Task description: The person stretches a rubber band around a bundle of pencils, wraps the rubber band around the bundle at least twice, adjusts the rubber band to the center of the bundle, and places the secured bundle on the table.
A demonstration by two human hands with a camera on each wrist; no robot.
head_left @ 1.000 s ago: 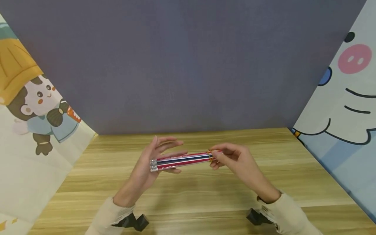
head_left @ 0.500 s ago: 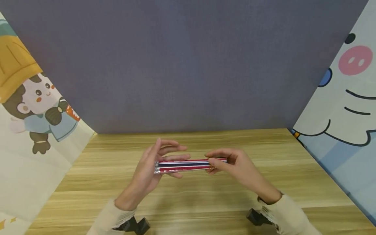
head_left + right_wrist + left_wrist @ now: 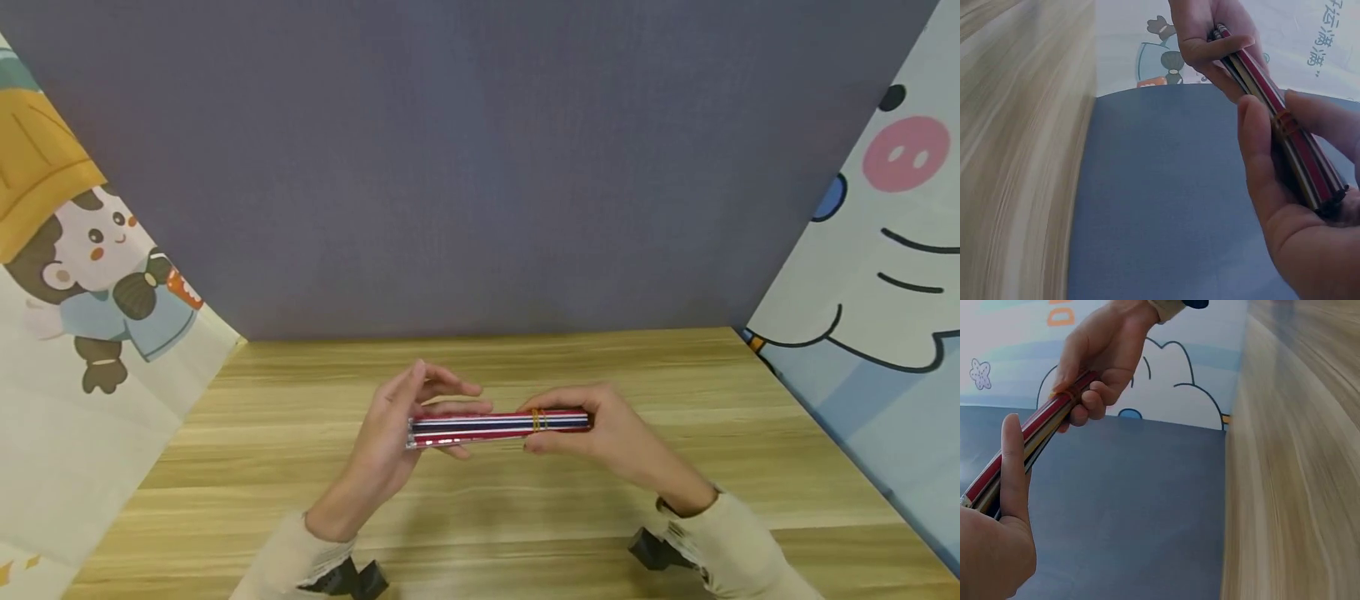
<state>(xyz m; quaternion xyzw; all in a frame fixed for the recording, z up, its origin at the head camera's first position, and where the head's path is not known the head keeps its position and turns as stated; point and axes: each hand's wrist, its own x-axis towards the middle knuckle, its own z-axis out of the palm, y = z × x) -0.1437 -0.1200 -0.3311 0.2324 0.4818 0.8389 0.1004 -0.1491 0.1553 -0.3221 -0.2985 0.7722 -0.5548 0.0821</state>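
Note:
A bundle of striped red, dark blue and white pencils (image 3: 472, 427) is held level above the table, metal eraser ends to the left. A yellowish rubber band (image 3: 1285, 123) wraps it near the other end. The right hand (image 3: 603, 429) grips that end, thumb on the near side and fingers on the far side. Against the eraser ends lies the palm of the left hand (image 3: 382, 442), its fingers extended along the bundle without closing round it. In the left wrist view the left thumb (image 3: 1014, 465) stands straight beside the pencils.
A wooden table (image 3: 480, 533) lies below both hands. Behind it rises a grey panel (image 3: 480, 183), with cartoon-printed walls at left (image 3: 45, 433) and right (image 3: 885, 317). Black wrist devices (image 3: 656, 550) sit at both sleeves.
The pencils have shifted right, slightly lower and more level. The right hand has slid its fingers further over the end, baring the rubber band. The left hand has followed to the right.

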